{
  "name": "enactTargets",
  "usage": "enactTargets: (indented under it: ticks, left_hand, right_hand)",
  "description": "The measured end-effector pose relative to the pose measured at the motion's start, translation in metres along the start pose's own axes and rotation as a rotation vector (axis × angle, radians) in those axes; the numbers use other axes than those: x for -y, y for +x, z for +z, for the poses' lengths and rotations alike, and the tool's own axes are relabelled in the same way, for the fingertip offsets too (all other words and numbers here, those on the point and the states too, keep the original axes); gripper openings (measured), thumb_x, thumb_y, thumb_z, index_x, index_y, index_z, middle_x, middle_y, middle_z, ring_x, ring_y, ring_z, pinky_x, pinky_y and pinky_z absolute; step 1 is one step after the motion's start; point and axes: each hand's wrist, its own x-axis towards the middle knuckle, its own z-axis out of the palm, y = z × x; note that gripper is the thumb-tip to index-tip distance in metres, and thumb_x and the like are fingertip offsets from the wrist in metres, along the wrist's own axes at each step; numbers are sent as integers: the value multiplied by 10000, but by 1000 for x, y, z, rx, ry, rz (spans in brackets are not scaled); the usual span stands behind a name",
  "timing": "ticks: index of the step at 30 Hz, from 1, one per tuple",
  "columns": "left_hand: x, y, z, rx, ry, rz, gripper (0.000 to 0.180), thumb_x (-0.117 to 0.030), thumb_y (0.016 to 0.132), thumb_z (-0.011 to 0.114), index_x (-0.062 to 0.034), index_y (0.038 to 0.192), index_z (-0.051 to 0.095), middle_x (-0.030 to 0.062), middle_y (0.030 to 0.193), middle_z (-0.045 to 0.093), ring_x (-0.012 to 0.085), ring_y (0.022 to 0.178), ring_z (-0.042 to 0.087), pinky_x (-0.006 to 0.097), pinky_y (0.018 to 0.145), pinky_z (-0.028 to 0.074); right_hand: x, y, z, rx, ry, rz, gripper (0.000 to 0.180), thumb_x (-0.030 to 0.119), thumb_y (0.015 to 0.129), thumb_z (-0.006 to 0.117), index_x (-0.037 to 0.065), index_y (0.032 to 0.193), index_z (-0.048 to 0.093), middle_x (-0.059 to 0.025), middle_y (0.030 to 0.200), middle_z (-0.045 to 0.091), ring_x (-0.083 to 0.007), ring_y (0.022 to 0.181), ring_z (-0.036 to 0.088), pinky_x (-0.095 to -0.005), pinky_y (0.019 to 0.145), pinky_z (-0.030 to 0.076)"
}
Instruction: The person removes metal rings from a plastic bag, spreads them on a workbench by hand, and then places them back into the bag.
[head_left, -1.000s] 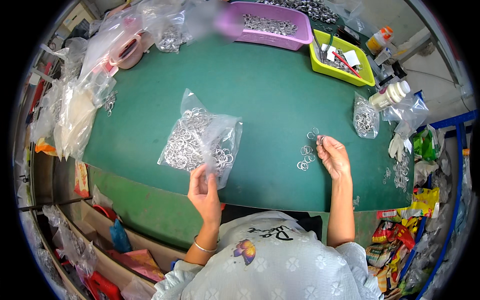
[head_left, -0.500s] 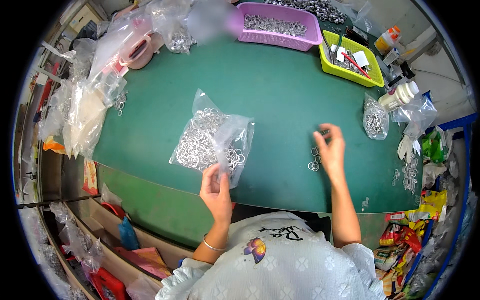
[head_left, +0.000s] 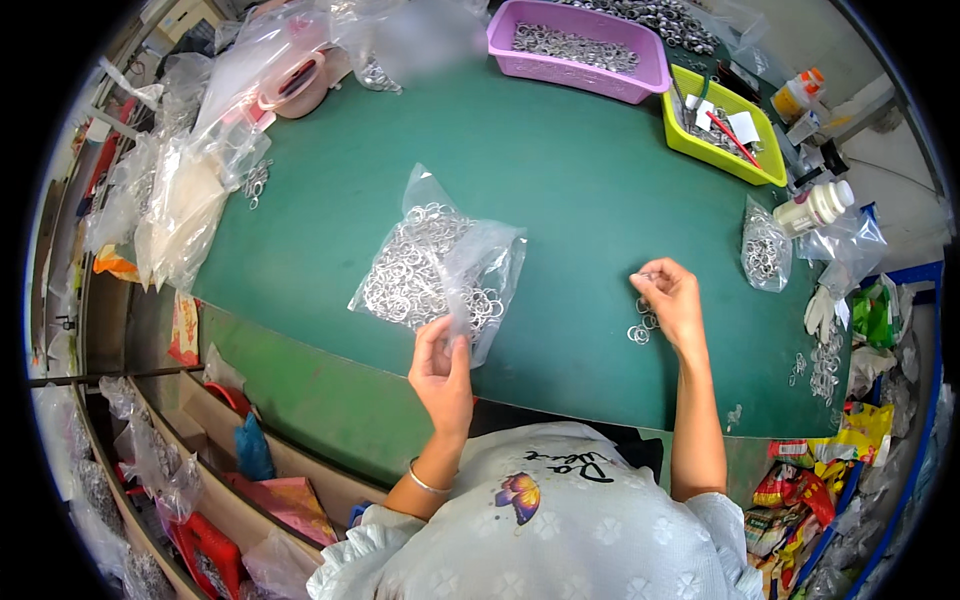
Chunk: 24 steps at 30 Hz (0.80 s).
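Left hand (head_left: pixel 443 370) pinched on the near edge of a clear plastic bag (head_left: pixel 440 265) full of metal rings, bag lying on the green table (head_left: pixel 590 190) just ahead of it. Right hand (head_left: pixel 672 300) fingers closed around a few loose rings (head_left: pixel 640 328), more lying on the mat right under it. Small bag of rings (head_left: pixel 765 255) further right, near a white bottle (head_left: pixel 815 207). Purple tray (head_left: pixel 580 45) and yellow tray (head_left: pixel 722 128) at the far edge. Heap of empty bags (head_left: pixel 180 200) far left.
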Motion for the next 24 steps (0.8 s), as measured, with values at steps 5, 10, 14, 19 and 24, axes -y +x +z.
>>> enactTargets:
  ticks: [5,10,14,19,24]
  left_hand:
    - [-1,1,2,-20,-1,18,276,115,852,496,62,1123,517,61,1049,471,125,949,519,240,840,434]
    - [-11,4,4,-51,3,61,274,108,859,494,62,1128,513,67,1054,475,129,911,538,249,815,452]
    - [-14,10,8,-94,-17,131,241,41,880,516,61,1120,528,70,1010,575,121,862,579,248,782,475]
    - [-30,43,4,-145,-99,119,245,20,880,532,83,1118,527,74,938,606,114,827,580,244,752,482]
    - [-85,112,-22,-214,-186,169,317,-11,857,597,99,1145,526,104,961,619,129,825,592,245,729,497]
  right_hand:
    - [55,-11,90,428,342,54,246,111,852,632,1,1065,577,-52,757,618,-89,593,540,-204,546,437]
    - [42,-3,125,235,148,-187,487,105,819,656,-12,1242,447,-118,1017,584,-127,741,564,-258,650,472]
    - [36,21,124,0,-187,-376,582,77,763,689,15,1270,410,-120,1041,557,-140,802,543,-287,648,463]
    - [59,60,132,272,-249,-438,130,92,813,626,-38,805,632,-51,587,602,-102,515,508,-286,500,417]
    - [145,53,131,314,-153,-364,120,73,792,598,-42,781,632,-126,611,618,-171,537,589,-322,516,445]
